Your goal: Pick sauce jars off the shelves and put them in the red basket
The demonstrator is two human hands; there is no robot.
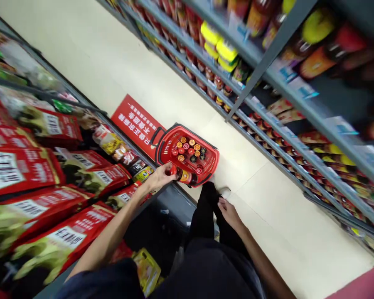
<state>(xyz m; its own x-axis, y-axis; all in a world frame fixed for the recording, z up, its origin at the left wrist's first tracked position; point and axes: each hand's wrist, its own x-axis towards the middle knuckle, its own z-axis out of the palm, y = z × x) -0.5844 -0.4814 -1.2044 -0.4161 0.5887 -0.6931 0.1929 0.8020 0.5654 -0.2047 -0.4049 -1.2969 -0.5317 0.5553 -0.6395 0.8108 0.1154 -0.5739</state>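
My left hand (161, 177) grips a sauce jar (186, 176) by its red-lid end. The jar lies on its side over the near edge of a red shopping basket (212, 166), with its dark glass and yellowish label showing. Inside the basket several upright jars (186, 146) show red, orange and black lids. My right hand (229, 211) hangs beside my knee, its fingers loosely stretched and holding nothing.
A red floor sign (134, 120) with white characters lies beyond the basket. On the left, shelves hold red snack bags (59, 236) and small packets. Along the right runs a shelf rack (255, 74) full of jars. Pale tiled floor (258, 182) lies between.
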